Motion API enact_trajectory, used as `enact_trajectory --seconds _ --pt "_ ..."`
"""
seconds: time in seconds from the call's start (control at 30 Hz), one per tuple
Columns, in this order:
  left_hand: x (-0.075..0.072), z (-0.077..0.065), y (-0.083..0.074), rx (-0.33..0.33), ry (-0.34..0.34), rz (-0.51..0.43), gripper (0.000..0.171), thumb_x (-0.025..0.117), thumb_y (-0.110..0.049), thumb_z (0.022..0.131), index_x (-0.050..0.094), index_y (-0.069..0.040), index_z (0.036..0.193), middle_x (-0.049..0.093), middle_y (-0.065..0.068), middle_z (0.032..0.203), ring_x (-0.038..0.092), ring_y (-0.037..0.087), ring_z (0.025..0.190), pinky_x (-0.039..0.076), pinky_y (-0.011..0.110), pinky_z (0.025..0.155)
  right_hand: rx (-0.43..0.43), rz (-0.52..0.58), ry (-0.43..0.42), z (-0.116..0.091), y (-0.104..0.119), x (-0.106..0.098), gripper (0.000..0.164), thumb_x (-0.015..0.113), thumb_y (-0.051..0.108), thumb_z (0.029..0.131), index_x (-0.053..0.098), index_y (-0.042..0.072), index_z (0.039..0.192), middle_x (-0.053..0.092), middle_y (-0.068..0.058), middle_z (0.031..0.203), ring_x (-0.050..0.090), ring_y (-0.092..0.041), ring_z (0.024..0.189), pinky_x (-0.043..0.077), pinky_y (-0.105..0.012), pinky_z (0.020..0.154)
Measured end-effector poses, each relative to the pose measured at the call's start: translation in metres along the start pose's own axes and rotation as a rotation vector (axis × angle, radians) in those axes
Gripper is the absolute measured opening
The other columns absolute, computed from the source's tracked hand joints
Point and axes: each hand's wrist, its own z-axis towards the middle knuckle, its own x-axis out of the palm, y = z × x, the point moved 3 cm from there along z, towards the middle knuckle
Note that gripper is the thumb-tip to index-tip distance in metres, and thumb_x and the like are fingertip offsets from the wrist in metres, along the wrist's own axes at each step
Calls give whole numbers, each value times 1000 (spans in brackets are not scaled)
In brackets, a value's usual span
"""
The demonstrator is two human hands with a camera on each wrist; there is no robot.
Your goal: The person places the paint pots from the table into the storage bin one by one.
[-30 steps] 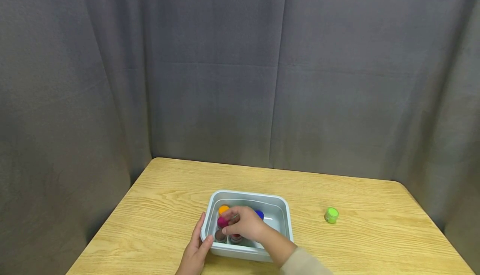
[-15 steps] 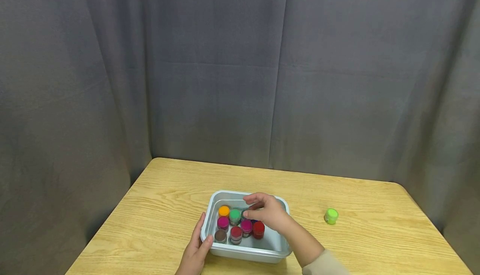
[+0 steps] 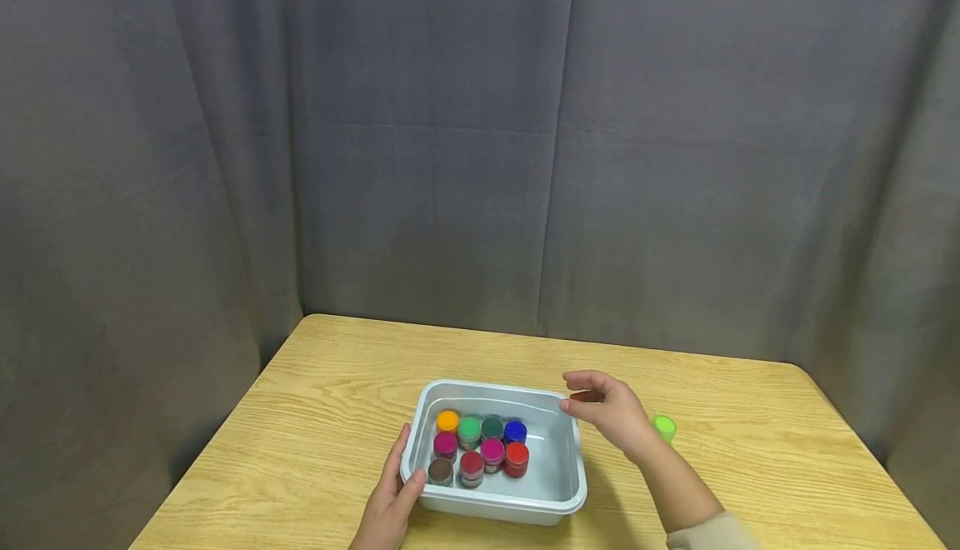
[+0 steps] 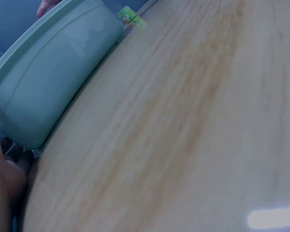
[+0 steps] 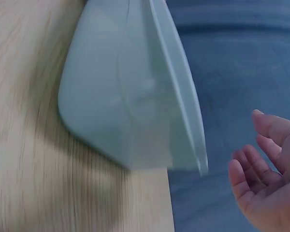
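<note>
My left hand (image 3: 390,504) grips the left side of a pale blue-grey plastic tub (image 3: 510,502), thumb by its front left corner and fingers along its outer wall. Inside stand several small lidded jars, bunched toward the left: an orange one (image 3: 447,422), a blue one (image 3: 515,431), a red one (image 3: 517,457) and a brown one (image 3: 440,472) among them. Just off the tub's back right corner, my right hand (image 3: 617,417) hovers with loosely bent fingers and nothing in them. In the right wrist view, those fingers (image 5: 261,169) are apart from the tub wall (image 5: 121,92).
A bright green jar (image 3: 664,427) stands on the wooden table (image 3: 780,450), right of the tub and partly behind my right wrist. Grey curtains (image 3: 435,158) hang behind the table and on both sides. The tub's right part shows bare floor.
My right hand has come up out of the tub and moved right, past its right rim, uncovering the jars. My left hand and the tub stay in place.
</note>
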Motion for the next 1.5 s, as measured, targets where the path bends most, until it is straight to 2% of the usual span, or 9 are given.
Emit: enact_trajectory --seconds 0.27,0.53,0.8,1.13,1.37,1.5 --pt "0 -1 2 13 -9 -9 66 49 -26 102 15 -11 158 11 25 162 19 50 144 24 58 113 36 -28 -39 -3 -29 -30 48 72 22 89 58 3 131 61 -18 129 63 -25 110 58 -38 91" --pt "0 -1 1 21 -23 15 65 49 -26 102 17 -12 157 14 23 162 21 49 145 23 56 114 86 -66 -28 -10 -60 -58 56 67 30 93 50 2 139 52 -23 138 56 -31 118 56 -40 92" --pt "0 -1 2 26 -19 24 65 47 -26 103 16 -10 157 12 23 162 21 49 144 25 57 113 119 -105 -36 -15 -82 -78 64 63 35 95 42 -2 143 44 -29 144 50 -40 125 53 -51 96" --pt "0 0 1 30 -14 24 66 47 -26 103 15 -8 157 11 24 162 19 50 144 25 57 112 185 -127 -63 -18 -110 -87 67 62 34 96 36 -2 146 33 -32 150 38 -48 132 46 -61 105" --pt "0 1 3 13 -11 28 66 47 -28 103 14 -11 158 11 23 162 19 49 145 24 57 113 196 -131 -85 -14 -126 -85 69 62 35 95 36 -4 145 35 -33 147 41 -51 131 47 -58 105" --pt "0 1 4 29 -13 35 65 46 -27 103 15 -10 158 12 25 162 20 51 144 25 59 112 206 -135 -84 -12 -133 -83 70 62 35 96 34 -5 146 36 -34 146 41 -52 131 46 -60 105"
